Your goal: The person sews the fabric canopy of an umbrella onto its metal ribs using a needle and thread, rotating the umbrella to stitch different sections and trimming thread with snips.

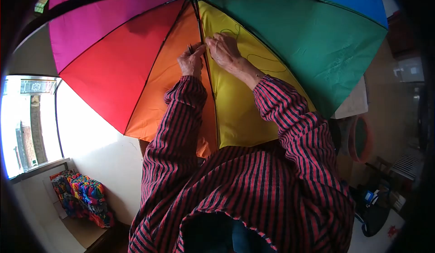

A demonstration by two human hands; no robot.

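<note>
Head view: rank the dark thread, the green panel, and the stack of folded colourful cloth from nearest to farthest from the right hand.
1. Dark thread: on the yellow panel, right beside the right hand.
2. Green panel: further to the right.
3. Folded colourful cloth: far off, lower left by the window.

window (27,121) far left | folded multicolour cloth pile (84,198) below it | round red-rimmed basket (360,138) right

White wall (97,148), daylit. Bright window (27,121) at left, buildings outside. Stack of multicoloured folded fabric (84,198) below it. Round reddish basin (360,139) and dim clutter at right.
</note>
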